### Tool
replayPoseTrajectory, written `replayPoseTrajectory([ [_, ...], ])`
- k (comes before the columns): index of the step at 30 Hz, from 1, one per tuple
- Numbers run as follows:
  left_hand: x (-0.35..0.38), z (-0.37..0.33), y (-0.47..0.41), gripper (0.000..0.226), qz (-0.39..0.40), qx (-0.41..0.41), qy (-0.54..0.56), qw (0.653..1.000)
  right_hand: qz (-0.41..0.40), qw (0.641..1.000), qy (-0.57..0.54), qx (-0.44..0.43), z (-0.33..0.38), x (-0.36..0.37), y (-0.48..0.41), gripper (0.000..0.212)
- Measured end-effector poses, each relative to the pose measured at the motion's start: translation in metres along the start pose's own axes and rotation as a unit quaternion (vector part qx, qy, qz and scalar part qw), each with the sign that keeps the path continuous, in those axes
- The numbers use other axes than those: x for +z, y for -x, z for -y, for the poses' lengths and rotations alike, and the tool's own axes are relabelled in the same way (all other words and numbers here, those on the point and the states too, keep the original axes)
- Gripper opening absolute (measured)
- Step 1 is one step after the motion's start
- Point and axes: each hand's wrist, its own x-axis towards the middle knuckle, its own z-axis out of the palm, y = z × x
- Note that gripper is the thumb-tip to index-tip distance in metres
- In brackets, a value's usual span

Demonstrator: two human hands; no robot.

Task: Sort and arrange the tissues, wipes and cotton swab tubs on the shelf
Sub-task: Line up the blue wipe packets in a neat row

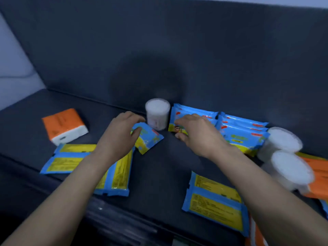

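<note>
Head view. The left hand (119, 137) grips a small wipes pack (149, 139) at mid-shelf (159, 174). The right hand (197, 134) pinches the front wipes pack (172, 127) of a row (243, 128) standing along the back edge. An upright swab tub (157, 113) stands between the hands. An orange tissue pack (63, 124) lies toward the left end. Flat wipes packs (65, 162) lie near the front edge. Two tipped swab tubs (284, 141) lie at the right end.
</note>
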Motion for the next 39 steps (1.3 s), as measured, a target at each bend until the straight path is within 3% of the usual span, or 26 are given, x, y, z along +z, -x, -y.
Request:
replayPoseTrajectory([
  [13,-0.041,0.07,0.037,0.025,0.093,-0.075,-0.023,0.993,0.056,0.998,-0.027,-0.015,0.076,0.026,-0.021,0.043],
  [23,-0.093,0.15,0.061,0.028,0.023,-0.179,-0.075,0.981,0.047,0.997,-0.041,-0.043,0.149,0.041,-0.075,0.044],
  [27,-0.098,0.166,0.057,0.042,-0.01,-0.276,-0.095,0.956,0.049,0.996,-0.055,-0.055,0.16,0.043,-0.089,0.047],
  [32,-0.081,0.171,0.029,0.087,0.025,-0.454,-0.013,0.891,0.05,0.997,-0.04,-0.05,0.146,0.038,-0.091,0.044],
  [35,-0.067,0.172,0.017,0.113,0.05,-0.506,0.038,0.86,0.049,0.998,-0.028,-0.031,0.127,0.032,-0.087,0.041],
  [39,-0.059,0.16,0.003,0.104,-0.017,-0.515,0.083,0.853,0.055,0.998,-0.031,0.016,0.094,0.027,-0.079,0.043],
])
